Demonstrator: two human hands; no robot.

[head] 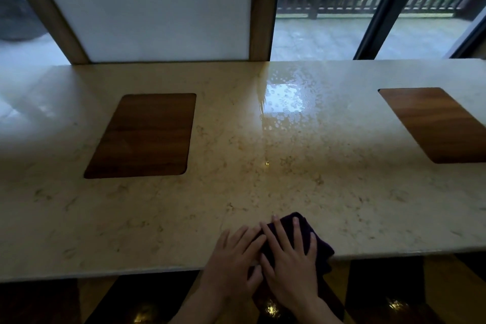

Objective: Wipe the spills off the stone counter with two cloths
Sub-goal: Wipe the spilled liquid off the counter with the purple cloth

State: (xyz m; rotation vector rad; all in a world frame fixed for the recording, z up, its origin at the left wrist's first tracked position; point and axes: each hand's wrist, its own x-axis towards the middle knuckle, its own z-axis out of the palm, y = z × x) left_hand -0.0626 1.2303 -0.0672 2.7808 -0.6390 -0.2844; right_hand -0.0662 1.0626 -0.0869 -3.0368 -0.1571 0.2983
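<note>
I'm pressing both hands, left (234, 258) and right (289, 258), flat and open on the soft, limp cloth (319, 247) at the tabletop (236, 192) edge.

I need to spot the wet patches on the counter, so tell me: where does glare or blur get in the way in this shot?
Head view: window glare whitens the wet, beaded patch on the beige stone counter; the near edge lies in dim shadow, where both hands press a dark purple cloth; wide-angle distortion bends the counter's edges; the far left is blurred.
</note>
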